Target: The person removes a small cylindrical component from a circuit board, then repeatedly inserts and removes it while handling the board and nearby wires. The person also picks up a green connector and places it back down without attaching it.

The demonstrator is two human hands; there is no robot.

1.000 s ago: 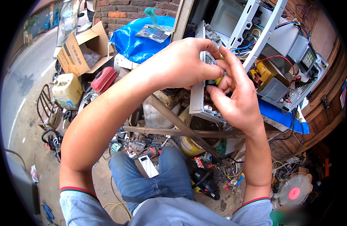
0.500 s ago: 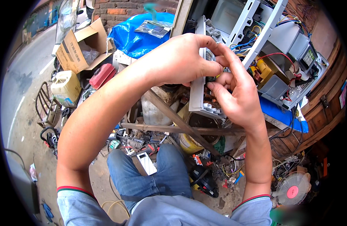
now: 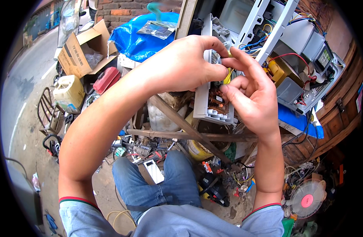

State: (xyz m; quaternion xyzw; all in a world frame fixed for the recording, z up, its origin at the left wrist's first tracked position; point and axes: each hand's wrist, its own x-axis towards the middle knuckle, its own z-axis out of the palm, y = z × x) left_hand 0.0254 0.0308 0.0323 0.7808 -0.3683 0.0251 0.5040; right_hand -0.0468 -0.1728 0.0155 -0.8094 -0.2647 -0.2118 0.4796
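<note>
A long white plastic panel [image 3: 207,98] with a brown circuit board [image 3: 217,103] on its back stands nearly upright in front of me. My left hand [image 3: 185,65] grips the panel's upper part, thumb and fingers wrapped over its edge. My right hand [image 3: 250,94] is at the board's right side, fingertips pinching something small and yellow near the top of the board; what exactly it pinches is hidden by the fingers.
An opened grey appliance chassis with coloured wires [image 3: 296,51] lies behind the panel. A blue tarp [image 3: 138,37], cardboard box [image 3: 81,51], red can [image 3: 106,79] and pale jerrycan [image 3: 69,93] sit left. Crossed wooden bars [image 3: 181,132], scattered tools and a small fan [image 3: 305,199] lie below.
Both hands and the panel have stayed close together, shifting slightly upward in view. My right fingers have moved higher along the board's edge toward the yellow part.
</note>
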